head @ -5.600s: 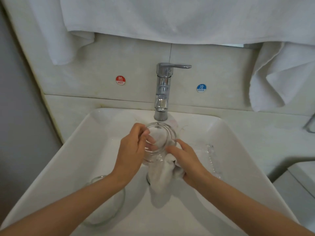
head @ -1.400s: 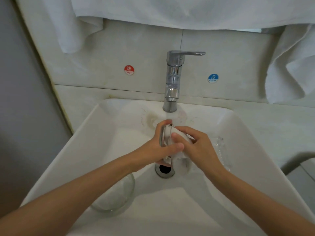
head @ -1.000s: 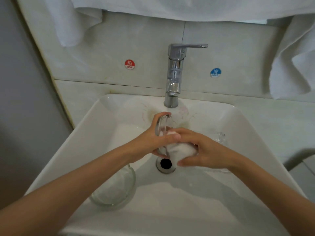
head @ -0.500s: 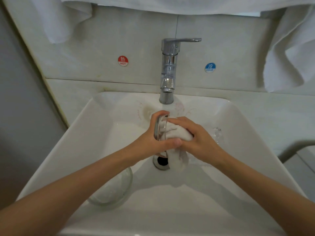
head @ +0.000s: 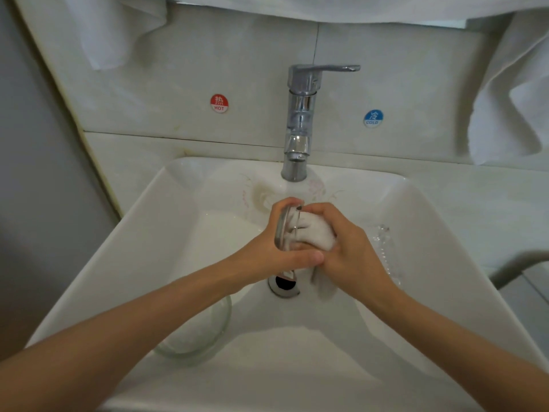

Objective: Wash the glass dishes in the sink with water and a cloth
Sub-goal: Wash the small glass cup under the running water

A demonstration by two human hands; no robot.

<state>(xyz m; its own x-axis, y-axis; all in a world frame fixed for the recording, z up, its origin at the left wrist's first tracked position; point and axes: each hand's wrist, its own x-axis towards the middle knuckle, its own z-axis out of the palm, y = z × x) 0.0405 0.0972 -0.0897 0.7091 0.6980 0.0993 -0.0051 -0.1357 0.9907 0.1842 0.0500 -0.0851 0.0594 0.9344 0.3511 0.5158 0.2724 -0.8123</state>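
The left hand [head: 276,248] grips a small glass dish [head: 280,230] above the drain [head: 283,285], fingers curled over its top edge and thumb stretched along its underside. The dish stands on edge, its rim toward the camera and its mouth facing right. The right hand [head: 353,251] clenches a white cloth [head: 315,233] and presses it into that mouth; a loose tail of the cloth hangs below the right palm, just right of the drain.

5.6 s ago the dish faced the camera with its mouth open, the left thumb inside it, and the cloth bunched beneath it. Since then it has turned sideways and the cloth has gone into it. Over the last 0.5 s the grip of both hands stays much the same, while the cloth tail has shifted from over the drain to its right.

Both hands work inside the white sink [head: 142,209]. A 2nd glass bowl [head: 202,331] lies at the lower left of the basin, partly under the left forearm, where it lay before. Another clear glass piece [head: 383,245] rests against the right wall. The chrome faucet [head: 298,123] stands behind, between a red HOT sticker [head: 219,103] and a blue COLD sticker [head: 373,118]. White towels [head: 511,99] hang above.
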